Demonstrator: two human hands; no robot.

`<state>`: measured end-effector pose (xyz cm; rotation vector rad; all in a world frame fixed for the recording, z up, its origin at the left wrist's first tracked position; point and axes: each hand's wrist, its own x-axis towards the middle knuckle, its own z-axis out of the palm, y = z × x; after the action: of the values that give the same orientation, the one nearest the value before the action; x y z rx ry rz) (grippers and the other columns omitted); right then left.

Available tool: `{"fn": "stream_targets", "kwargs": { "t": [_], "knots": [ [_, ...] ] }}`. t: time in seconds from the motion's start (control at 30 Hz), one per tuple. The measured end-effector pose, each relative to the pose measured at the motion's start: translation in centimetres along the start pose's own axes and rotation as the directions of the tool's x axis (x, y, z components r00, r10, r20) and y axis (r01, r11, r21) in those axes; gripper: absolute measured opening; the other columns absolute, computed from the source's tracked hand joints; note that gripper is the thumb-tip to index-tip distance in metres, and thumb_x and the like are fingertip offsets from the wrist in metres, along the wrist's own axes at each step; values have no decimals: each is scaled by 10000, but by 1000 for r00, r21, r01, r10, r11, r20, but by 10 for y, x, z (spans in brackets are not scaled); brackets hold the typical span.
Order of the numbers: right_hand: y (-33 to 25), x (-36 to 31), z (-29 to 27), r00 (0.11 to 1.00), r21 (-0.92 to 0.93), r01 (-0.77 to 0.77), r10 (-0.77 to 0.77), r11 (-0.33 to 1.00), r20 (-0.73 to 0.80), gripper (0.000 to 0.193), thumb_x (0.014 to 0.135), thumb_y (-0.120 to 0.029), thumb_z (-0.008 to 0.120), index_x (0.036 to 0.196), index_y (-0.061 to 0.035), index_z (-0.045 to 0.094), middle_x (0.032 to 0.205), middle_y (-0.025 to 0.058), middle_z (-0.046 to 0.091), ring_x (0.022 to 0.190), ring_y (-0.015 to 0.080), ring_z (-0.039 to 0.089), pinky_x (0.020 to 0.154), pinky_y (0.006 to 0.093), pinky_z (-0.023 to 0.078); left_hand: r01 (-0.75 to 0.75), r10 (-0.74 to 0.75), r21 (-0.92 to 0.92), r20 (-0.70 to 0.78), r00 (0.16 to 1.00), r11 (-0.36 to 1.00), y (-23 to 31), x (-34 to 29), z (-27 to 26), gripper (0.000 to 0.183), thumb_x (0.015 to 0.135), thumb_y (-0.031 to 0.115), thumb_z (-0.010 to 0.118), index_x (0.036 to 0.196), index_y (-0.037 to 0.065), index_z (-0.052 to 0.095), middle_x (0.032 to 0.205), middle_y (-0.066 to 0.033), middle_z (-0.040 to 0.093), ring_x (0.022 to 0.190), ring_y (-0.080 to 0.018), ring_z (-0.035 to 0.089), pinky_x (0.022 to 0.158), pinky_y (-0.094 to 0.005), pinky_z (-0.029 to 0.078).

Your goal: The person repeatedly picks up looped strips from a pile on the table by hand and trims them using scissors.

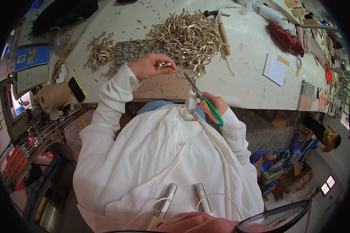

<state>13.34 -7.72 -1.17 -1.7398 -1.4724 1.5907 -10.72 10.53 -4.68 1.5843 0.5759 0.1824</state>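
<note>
My left hand [151, 66] is closed around a small bunch of shiny gold strips [164, 65], above a pinkish board [151, 90] at the table's near edge. In my right hand [217, 103] is a pair of scissors [192, 83] with green handles. Its blades point up and left, their tips close to the strip ends at my left fingertips. Whether the blades touch a strip, I cannot tell. Beyond my hands lies a large heap of gold strips [190, 37]. A smaller pile of strips [100, 52] is to the left, beside a speckled stone slab [136, 50].
Small clippings are scattered over the pale table [245, 73]. Farther right are a notepad [274, 69], a roll of tape [298, 63] and a dark red wrapped bundle [286, 39]. At left are a phone [77, 89], a cone of thread [54, 97] and a blue booklet [32, 56].
</note>
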Motion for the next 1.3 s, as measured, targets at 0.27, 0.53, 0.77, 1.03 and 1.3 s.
{"fn": "stream_targets", "kwargs": {
  "t": [0.27, 0.53, 0.77, 1.03, 1.3],
  "knots": [
    [-3, 4, 4, 997, -10, 44, -44, 999, -62, 501, 896, -490, 473, 1048, -26, 584, 567, 34, 510, 514, 103, 439, 507, 262, 387, 60, -183, -398, -279, 943, 916, -3, -3, 13, 221, 864, 182, 632, 1043, 54, 612, 941, -26, 610, 729, -58, 508, 642, -200, 429],
    [-11, 14, 21, 984, 4, 15, -14, 1000, -178, 436, 859, -453, 540, 1078, -77, 573, 639, 82, 589, 604, 256, 607, 574, 320, 464, -129, -289, -990, -142, 947, 65, -28, 2, 77, 292, 879, 248, 602, 1106, 78, 534, 1039, -22, 562, 705, -55, 455, 592, -193, 414],
    [-10, 14, 21, 987, -123, -57, 37, 991, -157, 537, 833, -516, 540, 1156, -87, 536, 686, 104, 606, 675, 303, 629, 608, 355, 476, -246, -331, -939, -318, 888, 241, -5, 11, 73, 229, 898, 222, 576, 1087, 95, 545, 1063, -21, 571, 1000, -151, 561, 800, -269, 467],
    [-12, 12, 18, 986, -68, -56, 45, 996, -160, 539, 836, -502, 540, 1176, -83, 539, 668, 98, 593, 668, 290, 624, 618, 341, 474, -243, -404, -909, -374, 835, 339, 8, 9, 73, 205, 910, 187, 555, 1042, 32, 570, 1022, -85, 608, 1021, -204, 571, 863, -354, 473],
    [-12, 13, 17, 989, 0, -43, 42, 999, -141, 523, 860, -501, 514, 1164, -76, 548, 646, 87, 586, 644, 278, 624, 607, 333, 471, -257, -410, -905, -387, 826, 338, 13, 9, 74, 216, 909, 194, 559, 1034, 19, 571, 1018, -94, 611, 993, -205, 580, 868, -360, 473]
  ]
}}
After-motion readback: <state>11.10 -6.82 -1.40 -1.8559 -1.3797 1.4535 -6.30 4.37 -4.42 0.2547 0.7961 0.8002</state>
